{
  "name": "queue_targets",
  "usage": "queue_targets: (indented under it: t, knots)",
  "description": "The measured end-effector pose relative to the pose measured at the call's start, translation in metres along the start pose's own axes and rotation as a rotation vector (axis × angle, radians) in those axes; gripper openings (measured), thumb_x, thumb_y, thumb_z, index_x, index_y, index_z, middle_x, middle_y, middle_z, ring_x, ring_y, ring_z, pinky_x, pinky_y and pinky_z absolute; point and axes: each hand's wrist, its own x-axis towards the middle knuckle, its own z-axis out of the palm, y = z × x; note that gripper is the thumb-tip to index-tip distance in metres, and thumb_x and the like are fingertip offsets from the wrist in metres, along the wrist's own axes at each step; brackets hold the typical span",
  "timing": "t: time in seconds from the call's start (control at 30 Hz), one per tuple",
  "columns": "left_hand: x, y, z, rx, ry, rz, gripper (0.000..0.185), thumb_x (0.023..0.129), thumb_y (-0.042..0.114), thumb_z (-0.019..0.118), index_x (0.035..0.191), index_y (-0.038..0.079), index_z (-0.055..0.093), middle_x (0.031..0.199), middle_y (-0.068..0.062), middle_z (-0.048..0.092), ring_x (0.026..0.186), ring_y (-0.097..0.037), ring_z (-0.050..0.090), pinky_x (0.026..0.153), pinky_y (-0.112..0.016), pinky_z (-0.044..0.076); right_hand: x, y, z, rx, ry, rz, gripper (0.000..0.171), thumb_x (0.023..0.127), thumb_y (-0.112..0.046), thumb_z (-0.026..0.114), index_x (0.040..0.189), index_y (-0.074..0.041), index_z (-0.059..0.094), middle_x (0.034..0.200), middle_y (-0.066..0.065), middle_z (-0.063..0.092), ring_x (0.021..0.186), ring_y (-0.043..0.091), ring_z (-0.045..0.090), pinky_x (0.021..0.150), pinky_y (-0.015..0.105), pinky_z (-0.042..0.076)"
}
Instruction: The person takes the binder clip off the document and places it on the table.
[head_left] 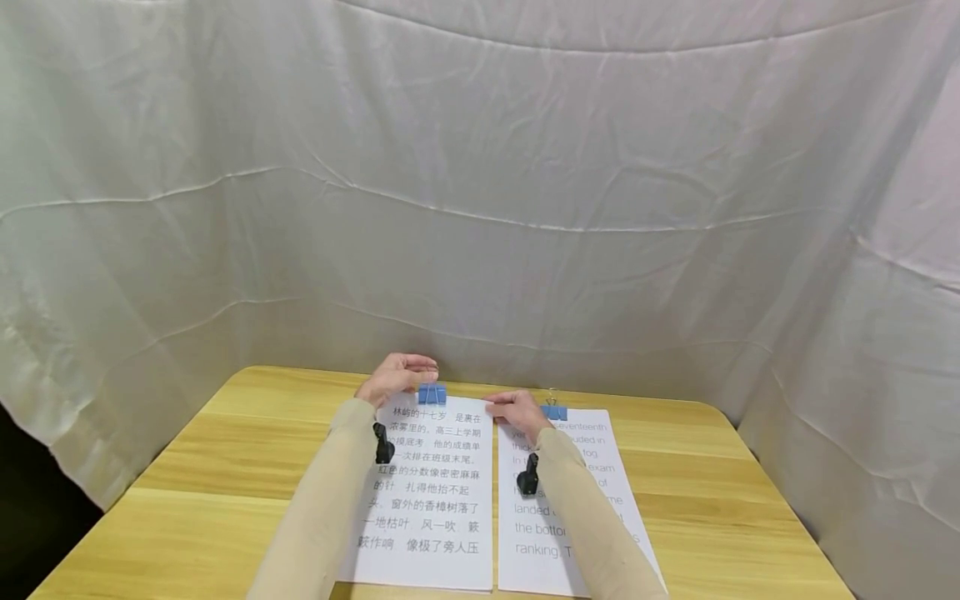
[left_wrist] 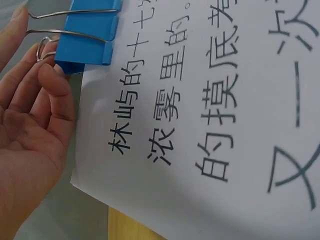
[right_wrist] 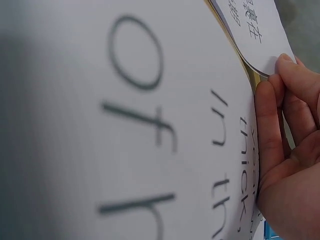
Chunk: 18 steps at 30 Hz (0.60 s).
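Head view: two printed sheets lie side by side on a wooden table, each with a blue binder clip on its far edge. The left hand is at the clip of the Chinese-text sheet; the right hand rests on the near corners where the two sheets meet.

Left wrist view: the blue binder clip bites the sheet's top edge near the corner, its wire handles pointing away from the paper toward the fingers. One fingertip touches the clip's body beside a wire loop; the fingers are loosely bent, and whether they pinch a handle cannot be told.

Right wrist view: the fingertips pinch the top right corner of the Chinese-text sheet, lifting it slightly over the English-text sheet.

Judged from these views, the step is working the clip at the sheet's edge. It is best done by squeezing both wire handles squarely so the clip opens evenly, while the right hand keeps the paper flat and steady.

Relative to the clip, the left hand is touching, on its outer side; the right hand is near, along the same top edge. The second clip sits just beyond the right hand.
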Motion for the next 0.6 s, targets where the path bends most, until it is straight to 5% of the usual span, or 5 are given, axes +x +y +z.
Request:
queue_targets:
  t: [0.23,0.6]
  knots:
    - [0.003,0.010,0.000,0.003,-0.016,0.051,0.050,0.091,0.016,0.070,0.135,-0.002,0.054,0.136,-0.024,0.057,0.101,-0.014,0.066,0.079,-0.030,0.052,0.001,0.003,-0.003,-0.009,0.013,0.001,0.027,0.087,-0.017,0.074,0.114,-0.013,0.074,0.116,0.007,0.072,0.085,0.011,0.068,0.082,0.028,0.055]
    - [-0.001,0.018,-0.003,-0.013,-0.019,0.074,0.055,0.091,0.018,0.071,0.138,-0.001,0.051,0.138,-0.025,0.054,0.103,-0.016,0.064,0.092,-0.049,0.051,-0.002,-0.002,-0.001,-0.038,0.012,0.018,0.029,0.087,-0.019,0.074,0.116,-0.016,0.074,0.119,0.006,0.071,0.087,0.012,0.068,0.085,0.030,0.054]
